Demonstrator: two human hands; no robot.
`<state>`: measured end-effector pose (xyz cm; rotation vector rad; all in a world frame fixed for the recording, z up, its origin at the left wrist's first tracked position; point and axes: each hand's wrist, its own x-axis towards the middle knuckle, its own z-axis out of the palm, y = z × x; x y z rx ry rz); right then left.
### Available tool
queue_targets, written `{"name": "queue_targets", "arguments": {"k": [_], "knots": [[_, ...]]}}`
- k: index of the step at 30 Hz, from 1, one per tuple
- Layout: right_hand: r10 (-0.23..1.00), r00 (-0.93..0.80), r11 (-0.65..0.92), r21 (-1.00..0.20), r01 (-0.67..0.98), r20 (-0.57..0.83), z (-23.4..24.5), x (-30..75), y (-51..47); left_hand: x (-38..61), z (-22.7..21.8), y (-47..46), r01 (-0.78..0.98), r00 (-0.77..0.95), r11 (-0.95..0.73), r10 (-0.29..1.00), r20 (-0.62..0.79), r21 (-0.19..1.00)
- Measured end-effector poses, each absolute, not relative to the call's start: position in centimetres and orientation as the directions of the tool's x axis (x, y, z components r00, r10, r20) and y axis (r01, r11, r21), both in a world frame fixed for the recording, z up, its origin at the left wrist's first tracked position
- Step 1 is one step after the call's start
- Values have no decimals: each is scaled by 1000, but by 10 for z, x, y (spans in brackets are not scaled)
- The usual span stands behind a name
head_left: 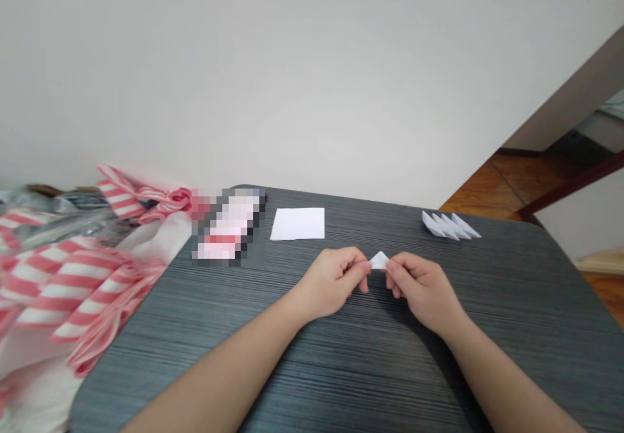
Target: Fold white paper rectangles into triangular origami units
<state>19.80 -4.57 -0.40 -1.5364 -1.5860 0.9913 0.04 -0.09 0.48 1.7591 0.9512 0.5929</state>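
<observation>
A: Hands?
B: L hand [331, 282] & R hand [424, 291] raised over table [517, 303], wrists angled in, fingers [361, 267] pinched tight on small paper triangle [379, 261] between them.
A: Nearby?
B: Folded triangles [451, 226] ahead, right of white sheet [297, 223].

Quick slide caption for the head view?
Left hand and right hand pinch a folded white paper triangle over a dark table.

Beyond the left hand [329, 282] and right hand [424, 292], a paper sheet [297, 223] and folded pieces [449, 226] sit well apart; striped cloth [63, 277] blocks the desk's [511, 329] left.
</observation>
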Motion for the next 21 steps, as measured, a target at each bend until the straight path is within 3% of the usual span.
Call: {"name": "queue_targets", "arguments": {"k": [21], "knots": [[998,-66,9,-878,478,-26,-1,196,-46,1,4,-1,294,599,-198,801,-19,935]]}}
